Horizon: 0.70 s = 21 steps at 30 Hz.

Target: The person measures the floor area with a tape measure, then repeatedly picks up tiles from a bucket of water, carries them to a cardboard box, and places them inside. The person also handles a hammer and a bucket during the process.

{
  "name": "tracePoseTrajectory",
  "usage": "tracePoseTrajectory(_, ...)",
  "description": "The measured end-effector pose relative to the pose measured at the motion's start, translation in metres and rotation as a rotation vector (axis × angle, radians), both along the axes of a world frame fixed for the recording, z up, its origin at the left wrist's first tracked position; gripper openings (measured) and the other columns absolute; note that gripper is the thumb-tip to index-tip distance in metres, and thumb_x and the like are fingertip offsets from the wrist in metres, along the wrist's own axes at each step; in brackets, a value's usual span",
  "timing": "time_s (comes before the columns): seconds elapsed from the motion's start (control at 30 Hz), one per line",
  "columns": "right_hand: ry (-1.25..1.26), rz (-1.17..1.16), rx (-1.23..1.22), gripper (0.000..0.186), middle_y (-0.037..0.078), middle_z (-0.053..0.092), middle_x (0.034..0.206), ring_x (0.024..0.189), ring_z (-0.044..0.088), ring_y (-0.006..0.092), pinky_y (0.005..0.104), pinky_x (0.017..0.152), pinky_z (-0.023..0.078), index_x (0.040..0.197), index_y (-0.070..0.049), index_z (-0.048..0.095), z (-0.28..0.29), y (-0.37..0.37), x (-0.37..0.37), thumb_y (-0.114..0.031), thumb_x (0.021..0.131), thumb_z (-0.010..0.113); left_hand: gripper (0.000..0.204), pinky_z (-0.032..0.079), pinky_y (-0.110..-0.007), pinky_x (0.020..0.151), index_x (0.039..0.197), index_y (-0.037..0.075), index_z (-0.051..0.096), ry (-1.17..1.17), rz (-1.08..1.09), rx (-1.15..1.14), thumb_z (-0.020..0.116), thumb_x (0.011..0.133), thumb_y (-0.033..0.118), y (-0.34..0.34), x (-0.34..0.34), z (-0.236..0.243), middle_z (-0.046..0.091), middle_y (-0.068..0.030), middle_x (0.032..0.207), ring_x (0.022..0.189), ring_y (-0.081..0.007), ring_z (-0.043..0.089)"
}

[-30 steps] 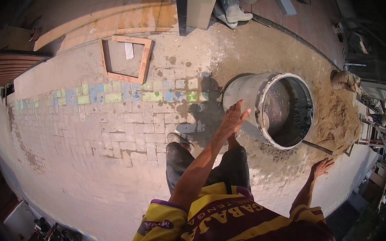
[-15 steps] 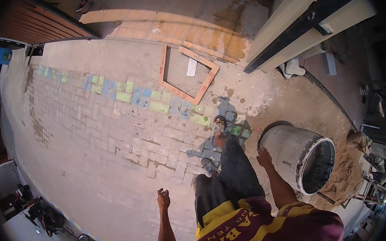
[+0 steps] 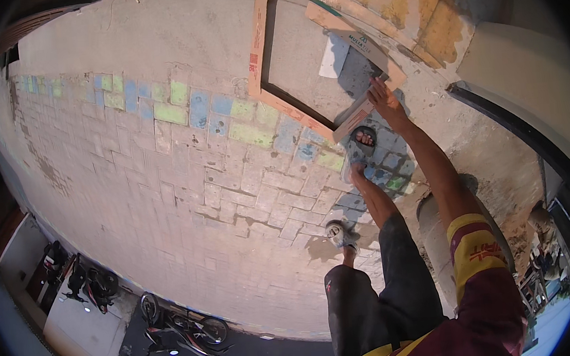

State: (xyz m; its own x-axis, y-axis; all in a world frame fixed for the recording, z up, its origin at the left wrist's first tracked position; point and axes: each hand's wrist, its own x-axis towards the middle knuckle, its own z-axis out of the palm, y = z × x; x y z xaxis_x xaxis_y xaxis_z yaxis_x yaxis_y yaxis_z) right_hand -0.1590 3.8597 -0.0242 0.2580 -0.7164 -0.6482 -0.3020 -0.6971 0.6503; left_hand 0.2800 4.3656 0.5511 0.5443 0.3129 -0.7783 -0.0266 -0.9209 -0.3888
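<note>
My right hand (image 3: 387, 104) reaches forward with its fingers stretched out. It is at the near right corner of a brown frame-like piece (image 3: 258, 45) made of flat strips, which look like printed cardboard. The fingertips overlap the strip there; whether they touch it I cannot tell. The piece lies on the ground with a gap on its far side. A white flat rectangle (image 3: 333, 58) lies inside it, partly in shadow. My left hand is out of view.
My sandalled feet (image 3: 363, 138) stand on paving blocks, some painted blue and green (image 3: 250, 133). A concrete cylinder (image 3: 432, 233) is beside my right leg, partly behind my arm. Motorcycles (image 3: 183, 329) stand at the lower left. A dark curved edge (image 3: 518, 127) runs at the right.
I have come closer to the brown frame-like piece. My right hand has moved from beside the concrete cylinder out to the piece's near corner. My left hand has left the view.
</note>
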Motion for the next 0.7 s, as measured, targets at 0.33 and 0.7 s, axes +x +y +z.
tracePoseTrajectory(0.33,-1.124,-1.074,1.166,0.040,0.016,0.071,0.109,0.103,0.069,0.0376,0.0470,0.090,0.054,0.120,-0.010,0.064,0.238,-0.070,0.082,-0.023,0.084,0.076,0.071,0.047,-0.045,0.102,0.151,0.006,0.040,0.019,0.008,-0.336,0.058,0.101,0.054,-0.188,0.003,-0.007,0.055,-0.0190,0.142,0.131,-0.0284,0.055)
tracePoseTrajectory(0.7,-1.603,-1.023,1.602,0.074,0.022,0.059,0.137,0.123,0.061,0.0352,0.0417,0.097,0.051,0.153,-0.008,0.036,0.597,-0.247,0.310,-0.054,0.100,0.059,0.080,0.051,-0.046,0.103,0.154,0.013,0.035,0.551,0.686,-1.466,0.043,0.099,0.070,-0.676,0.045,0.052,0.055,-0.0205,0.139,0.129,-0.0315,0.056)
